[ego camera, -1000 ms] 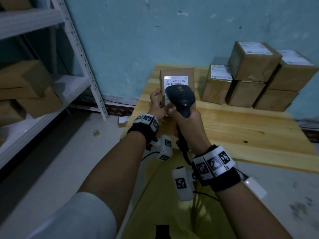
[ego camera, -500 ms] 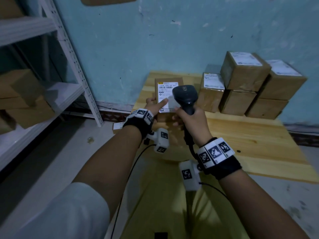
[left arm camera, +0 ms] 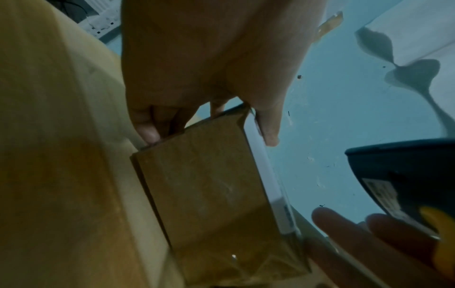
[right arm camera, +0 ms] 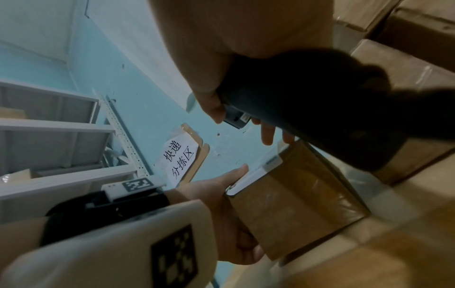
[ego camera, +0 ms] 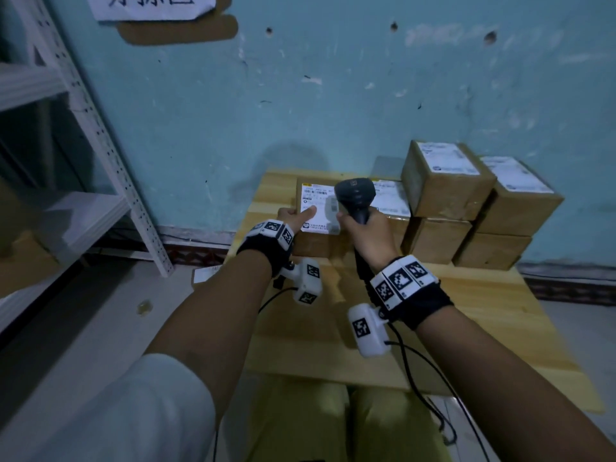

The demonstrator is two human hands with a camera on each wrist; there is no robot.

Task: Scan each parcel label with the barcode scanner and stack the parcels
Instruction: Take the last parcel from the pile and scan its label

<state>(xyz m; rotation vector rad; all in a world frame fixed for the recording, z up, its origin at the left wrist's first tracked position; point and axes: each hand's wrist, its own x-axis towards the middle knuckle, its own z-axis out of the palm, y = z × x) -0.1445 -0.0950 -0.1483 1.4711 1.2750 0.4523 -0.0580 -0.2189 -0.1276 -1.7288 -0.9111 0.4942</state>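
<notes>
My left hand (ego camera: 296, 215) grips a brown parcel (ego camera: 313, 243) at its left edge, thumb on its white label (ego camera: 318, 208), fingers behind it. The parcel (left arm camera: 216, 185) stands upright at the back left of the wooden table (ego camera: 483, 315), label tilted up towards me. My right hand (ego camera: 365, 230) grips the handle of the black barcode scanner (ego camera: 355, 195), whose head sits just right of the label. In the right wrist view the scanner (right arm camera: 320, 101) is above the parcel (right arm camera: 295, 198). Whether the parcel's base touches the table is unclear.
Several labelled parcels (ego camera: 466, 201) are stacked against the blue wall at the table's back right, close beside the held one. A white metal shelf rack (ego camera: 100, 145) stands to the left. The scanner cable (ego camera: 420, 378) hangs off the table's near edge.
The scanner head has shifted from in front of the label to its right side. The parcel has sunk lower and nearer the stack, and my left thumb now lies across the label.
</notes>
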